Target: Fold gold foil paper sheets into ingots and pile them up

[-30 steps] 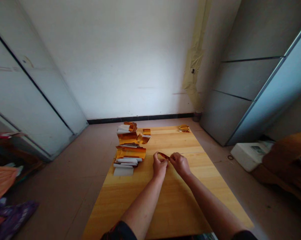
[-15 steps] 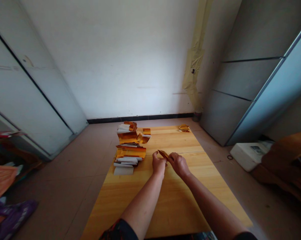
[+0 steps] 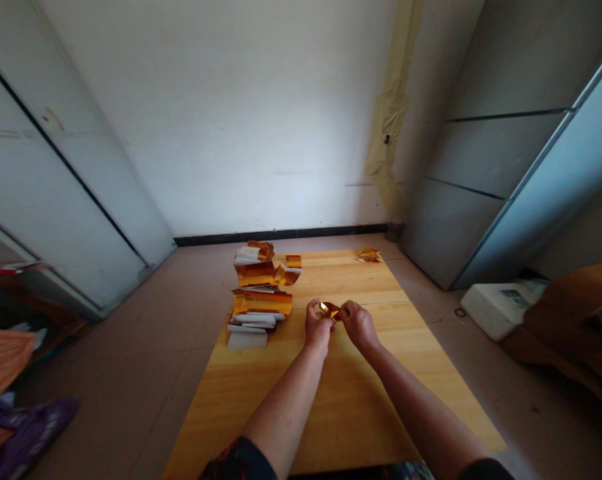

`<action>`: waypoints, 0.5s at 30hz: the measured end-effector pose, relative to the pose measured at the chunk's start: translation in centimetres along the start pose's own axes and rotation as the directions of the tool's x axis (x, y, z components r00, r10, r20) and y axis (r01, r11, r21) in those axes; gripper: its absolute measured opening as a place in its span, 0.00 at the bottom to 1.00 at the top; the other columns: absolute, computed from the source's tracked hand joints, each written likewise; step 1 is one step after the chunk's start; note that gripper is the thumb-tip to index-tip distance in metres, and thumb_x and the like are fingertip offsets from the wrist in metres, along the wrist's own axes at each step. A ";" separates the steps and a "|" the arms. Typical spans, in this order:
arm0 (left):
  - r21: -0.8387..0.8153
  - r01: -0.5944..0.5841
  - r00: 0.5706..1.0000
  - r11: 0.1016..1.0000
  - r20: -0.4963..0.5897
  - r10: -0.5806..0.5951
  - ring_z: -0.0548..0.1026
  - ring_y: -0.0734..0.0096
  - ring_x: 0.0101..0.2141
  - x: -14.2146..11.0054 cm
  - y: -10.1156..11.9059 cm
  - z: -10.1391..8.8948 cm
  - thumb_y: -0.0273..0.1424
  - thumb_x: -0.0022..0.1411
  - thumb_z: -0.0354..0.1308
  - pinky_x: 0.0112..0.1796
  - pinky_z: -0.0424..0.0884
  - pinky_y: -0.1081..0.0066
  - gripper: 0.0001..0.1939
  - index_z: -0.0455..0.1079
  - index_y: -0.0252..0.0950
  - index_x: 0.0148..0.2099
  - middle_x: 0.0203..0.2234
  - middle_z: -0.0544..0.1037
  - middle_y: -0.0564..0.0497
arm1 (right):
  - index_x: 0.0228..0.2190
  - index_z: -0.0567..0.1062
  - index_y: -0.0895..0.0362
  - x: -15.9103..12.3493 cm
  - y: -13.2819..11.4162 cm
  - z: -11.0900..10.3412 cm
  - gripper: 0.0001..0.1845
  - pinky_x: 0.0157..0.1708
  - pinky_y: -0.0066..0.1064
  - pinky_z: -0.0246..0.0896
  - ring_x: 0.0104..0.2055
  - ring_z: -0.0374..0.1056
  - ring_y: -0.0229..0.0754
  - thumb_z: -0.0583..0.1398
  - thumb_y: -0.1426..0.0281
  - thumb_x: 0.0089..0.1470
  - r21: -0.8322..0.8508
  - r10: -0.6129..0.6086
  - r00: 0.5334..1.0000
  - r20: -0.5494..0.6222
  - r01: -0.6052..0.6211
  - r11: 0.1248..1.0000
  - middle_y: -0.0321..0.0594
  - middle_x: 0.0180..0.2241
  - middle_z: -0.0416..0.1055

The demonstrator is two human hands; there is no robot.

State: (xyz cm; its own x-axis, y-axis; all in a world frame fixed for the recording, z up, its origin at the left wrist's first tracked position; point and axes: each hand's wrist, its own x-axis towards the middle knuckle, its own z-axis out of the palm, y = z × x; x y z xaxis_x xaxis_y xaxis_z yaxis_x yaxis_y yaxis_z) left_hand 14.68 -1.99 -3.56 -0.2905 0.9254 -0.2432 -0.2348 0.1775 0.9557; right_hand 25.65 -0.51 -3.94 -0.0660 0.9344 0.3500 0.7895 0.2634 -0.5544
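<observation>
Between my two hands is a small piece of shiny gold foil paper [image 3: 329,309], partly folded and curved, held over the middle of the wooden table. My left hand [image 3: 319,325] is closed on its left side, with the thumb in front. My right hand [image 3: 358,325] pinches its right end between thumb and fingers. To the left lie stacks of gold paper sheets [image 3: 261,304] and white-backed sheets [image 3: 253,320]. A folded gold paper piece [image 3: 369,255] rests near the far right corner of the table.
The wooden table [image 3: 281,407] stretches toward a white wall [image 3: 261,120]. A grey refrigerator [image 3: 475,173] and a white box [image 3: 501,310] stand at the right. On the left are a pale cabinet [image 3: 65,180] and a purple bag [image 3: 31,433] on the floor.
The gold foil paper has gone from a flat, narrow, tilted shape to an opened, curved one with its shiny face showing. Both hands keep nearly the same place.
</observation>
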 end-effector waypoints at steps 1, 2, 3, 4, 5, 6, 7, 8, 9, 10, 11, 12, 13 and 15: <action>0.001 -0.003 1.000 1.000 0.005 0.003 0.72 0.79 0.24 0.0 0.0 0.0 0.18 0.44 0.58 0.23 0.64 0.81 0.32 0.57 0.40 0.52 0.25 0.72 0.57 | 0.24 0.69 0.55 0.1 0.1 0.0 0.11 0.25 0.25 0.51 0.26 0.66 0.38 0.50 0.70 0.55 0.008 -0.001 1.000 -0.003 0.001 1.000 0.39 0.24 0.72; -0.003 -0.005 1.000 1.000 0.010 0.005 0.71 0.79 0.23 -0.1 0.0 0.0 0.18 0.44 0.58 0.23 0.64 0.81 0.31 0.57 0.40 0.52 0.25 0.72 0.57 | 0.24 0.69 0.55 0.1 0.1 0.0 0.11 0.26 0.25 0.52 0.26 0.66 0.38 0.51 0.70 0.54 0.016 -0.002 1.000 -0.002 0.002 1.000 0.39 0.24 0.72; -0.010 -0.005 1.000 1.000 0.015 0.005 0.71 0.79 0.23 -0.1 0.0 -0.1 0.18 0.45 0.57 0.23 0.64 0.81 0.31 0.57 0.40 0.52 0.24 0.71 0.58 | 0.24 0.69 0.55 0.2 0.2 0.0 0.10 0.26 0.25 0.52 0.26 0.66 0.38 0.51 0.70 0.54 0.023 -0.003 1.000 0.000 0.003 1.000 0.38 0.24 0.72; -0.014 -0.006 1.000 1.000 0.021 0.007 0.70 0.80 0.22 -0.1 -0.1 -0.1 0.18 0.45 0.57 0.23 0.63 0.81 0.31 0.57 0.39 0.52 0.23 0.71 0.58 | 0.24 0.69 0.55 0.2 0.3 -0.1 0.10 0.26 0.25 0.52 0.26 0.66 0.38 0.51 0.70 0.54 0.029 -0.003 1.000 0.004 0.003 1.000 0.38 0.24 0.72; -0.014 -0.010 1.000 1.000 0.024 0.011 0.70 0.80 0.21 -0.1 -0.2 -0.1 0.18 0.45 0.57 0.23 0.63 0.81 0.31 0.57 0.39 0.52 0.22 0.70 0.59 | 0.24 0.69 0.55 0.2 0.4 -0.1 0.10 0.26 0.25 0.52 0.25 0.66 0.37 0.51 0.70 0.53 0.035 -0.003 1.000 0.007 0.003 0.999 0.38 0.24 0.72; -0.012 -0.018 1.000 1.000 0.023 0.018 0.69 0.81 0.20 -0.1 -0.4 -0.1 0.18 0.45 0.57 0.22 0.62 0.81 0.30 0.57 0.39 0.52 0.21 0.69 0.60 | 0.23 0.69 0.55 0.2 0.4 -0.1 0.10 0.26 0.25 0.52 0.25 0.65 0.37 0.52 0.70 0.53 0.041 -0.002 1.000 0.009 0.002 0.999 0.38 0.24 0.72; -0.007 -0.024 0.999 1.000 0.021 0.025 0.68 0.81 0.19 0.0 -0.5 -0.1 0.18 0.45 0.57 0.22 0.62 0.81 0.30 0.57 0.39 0.52 0.20 0.67 0.61 | 0.23 0.69 0.55 0.2 0.5 -0.2 0.09 0.26 0.25 0.53 0.25 0.65 0.37 0.52 0.70 0.52 0.046 -0.001 1.000 0.012 0.001 0.999 0.37 0.23 0.71; -0.001 -0.031 0.999 1.000 0.018 0.031 0.67 0.81 0.18 0.0 -0.6 0.0 0.18 0.45 0.57 0.22 0.62 0.81 0.31 0.57 0.39 0.52 0.18 0.66 0.62 | 0.23 0.69 0.55 0.2 0.5 -0.2 0.09 0.26 0.25 0.53 0.25 0.65 0.37 0.52 0.69 0.52 0.052 -0.002 1.000 0.016 0.001 0.999 0.37 0.24 0.71; 0.005 -0.036 0.999 0.999 0.015 0.036 0.66 0.81 0.18 0.0 -0.7 0.0 0.18 0.45 0.57 0.22 0.62 0.81 0.31 0.57 0.38 0.52 0.18 0.65 0.63 | 0.24 0.69 0.55 0.1 0.5 -0.2 0.08 0.26 0.25 0.53 0.25 0.65 0.37 0.53 0.69 0.51 0.057 -0.001 1.000 0.020 0.000 0.998 0.37 0.24 0.71; 0.011 -0.038 0.999 0.999 0.015 0.038 0.66 0.81 0.18 0.0 -0.8 0.1 0.19 0.45 0.57 0.21 0.62 0.81 0.31 0.56 0.38 0.52 0.18 0.65 0.63 | 0.24 0.69 0.55 0.1 0.5 -0.2 0.07 0.26 0.25 0.54 0.26 0.65 0.37 0.54 0.68 0.51 0.058 0.001 1.000 0.024 -0.002 0.998 0.37 0.24 0.71; 0.014 -0.040 0.999 0.999 0.016 0.040 0.66 0.81 0.18 0.0 -0.8 0.2 0.19 0.45 0.58 0.21 0.62 0.81 0.32 0.56 0.38 0.53 0.18 0.65 0.63 | 0.25 0.70 0.55 0.1 0.5 -0.2 0.06 0.26 0.25 0.54 0.26 0.65 0.37 0.54 0.68 0.50 0.058 0.003 1.000 0.027 -0.004 0.998 0.37 0.25 0.71; 0.017 -0.042 0.999 0.999 0.019 0.042 0.66 0.81 0.18 0.0 -0.8 0.3 0.19 0.45 0.58 0.21 0.62 0.81 0.32 0.55 0.38 0.54 0.18 0.66 0.62 | 0.26 0.70 0.55 0.0 0.5 -0.3 0.06 0.27 0.25 0.55 0.27 0.66 0.38 0.55 0.67 0.50 0.055 0.004 1.000 0.029 -0.005 0.998 0.37 0.25 0.71; 0.018 -0.045 0.999 0.999 0.022 0.045 0.66 0.81 0.18 -0.1 -0.8 0.3 0.20 0.45 0.58 0.22 0.62 0.81 0.33 0.55 0.38 0.54 0.19 0.66 0.62 | 0.27 0.71 0.55 0.0 0.5 -0.3 0.06 0.27 0.25 0.55 0.27 0.66 0.38 0.56 0.67 0.49 0.053 0.003 1.000 0.027 -0.005 0.999 0.38 0.26 0.71; 0.021 -0.048 0.998 0.999 0.030 0.048 0.66 0.81 0.18 -0.3 -0.7 0.4 0.20 0.46 0.58 0.22 0.62 0.81 0.33 0.54 0.39 0.55 0.20 0.67 0.61 | 0.30 0.72 0.55 0.1 0.4 -0.4 0.07 0.28 0.25 0.57 0.28 0.66 0.38 0.57 0.66 0.49 0.061 -0.006 1.000 0.014 0.005 0.998 0.38 0.29 0.71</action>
State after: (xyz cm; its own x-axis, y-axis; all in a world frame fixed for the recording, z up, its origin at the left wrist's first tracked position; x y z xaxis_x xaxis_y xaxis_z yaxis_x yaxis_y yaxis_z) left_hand 15.31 -2.21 -4.08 -0.2739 0.9423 -0.1924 -0.2011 0.1395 0.9696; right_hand 26.16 -0.43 -3.86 -0.0792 0.9361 0.3428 0.7503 0.2824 -0.5977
